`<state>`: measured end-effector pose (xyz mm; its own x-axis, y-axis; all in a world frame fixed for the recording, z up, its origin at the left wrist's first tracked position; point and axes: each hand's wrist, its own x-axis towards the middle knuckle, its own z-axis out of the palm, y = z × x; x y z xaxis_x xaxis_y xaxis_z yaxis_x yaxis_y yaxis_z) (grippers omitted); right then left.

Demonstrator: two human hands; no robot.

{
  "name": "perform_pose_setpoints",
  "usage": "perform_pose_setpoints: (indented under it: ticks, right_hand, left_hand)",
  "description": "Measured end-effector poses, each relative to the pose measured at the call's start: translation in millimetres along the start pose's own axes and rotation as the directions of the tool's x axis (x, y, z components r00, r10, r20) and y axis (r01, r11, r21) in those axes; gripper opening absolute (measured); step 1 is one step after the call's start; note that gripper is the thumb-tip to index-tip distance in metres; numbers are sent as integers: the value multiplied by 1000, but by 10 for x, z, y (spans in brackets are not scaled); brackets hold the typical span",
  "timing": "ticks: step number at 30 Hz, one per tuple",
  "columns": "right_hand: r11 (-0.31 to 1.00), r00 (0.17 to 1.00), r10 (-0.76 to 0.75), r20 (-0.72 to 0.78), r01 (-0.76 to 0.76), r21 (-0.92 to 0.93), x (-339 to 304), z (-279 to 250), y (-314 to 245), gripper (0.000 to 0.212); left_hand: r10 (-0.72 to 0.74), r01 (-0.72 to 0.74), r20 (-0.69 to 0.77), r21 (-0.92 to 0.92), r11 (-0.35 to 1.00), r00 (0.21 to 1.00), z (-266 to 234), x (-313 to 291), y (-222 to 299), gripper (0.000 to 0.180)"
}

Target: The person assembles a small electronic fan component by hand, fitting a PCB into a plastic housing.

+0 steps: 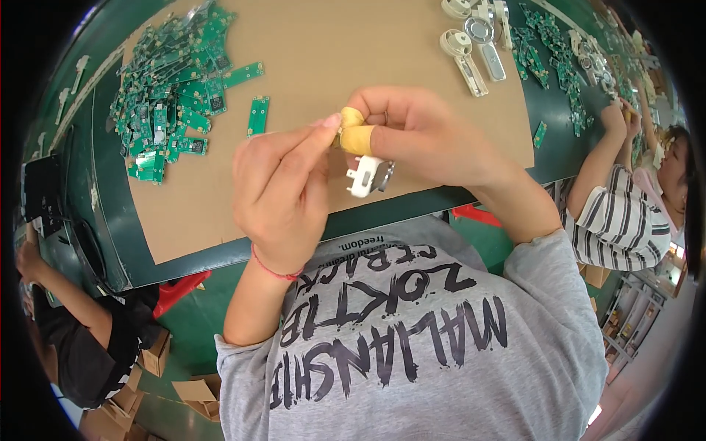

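Observation:
My left hand (283,173) is raised over the near edge of the table, its thumb and fingers pinched together. Whatever sits in that pinch is too small and covered to make out. Fingertip to fingertip with it is my right hand (434,140), closed, with yellow covers (358,138) on its thumb and forefinger. From beneath those covered fingers a small white plastic part (362,177) sticks out, with a dark, shiny curved piece (385,176) at its side. The right fingers hide the upper end of this part.
A brown board (316,44) covers the table. Green circuit boards (173,88) are heaped at its left, one board (258,115) lying apart. White handheld fans (471,55) lie at the far right. Co-workers sit at both sides, one in a striped shirt (625,220). Cardboard boxes (198,397) stand below.

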<state>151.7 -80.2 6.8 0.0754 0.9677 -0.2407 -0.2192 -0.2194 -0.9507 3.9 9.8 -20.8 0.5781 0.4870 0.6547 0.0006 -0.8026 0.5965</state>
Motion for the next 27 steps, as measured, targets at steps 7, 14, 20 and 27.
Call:
perform_pose_setpoints:
  ticks: [7,14,20,27]
  right_hand:
    - [731,841,-535,-85,409,-547,57,10,4,9]
    - [390,613,-789,31,539,-747,62,-155,-9,16]
    - [-172,408,-748,524,643,-746,52,-142,-107,7]
    - [-196,516,-752,409,417,-887,-42,-139,-163,7]
  left_hand:
    - [-339,305,13,-471,828,941,55,19,27,59]
    - [-378,385,78,-244,890,923,40,-5,-31,53]
    - [-135,710,893,-426,-561,429,93,-170,-39,46]
    - [-478,618,727,-679,-395,493,147,-136,-145,33]
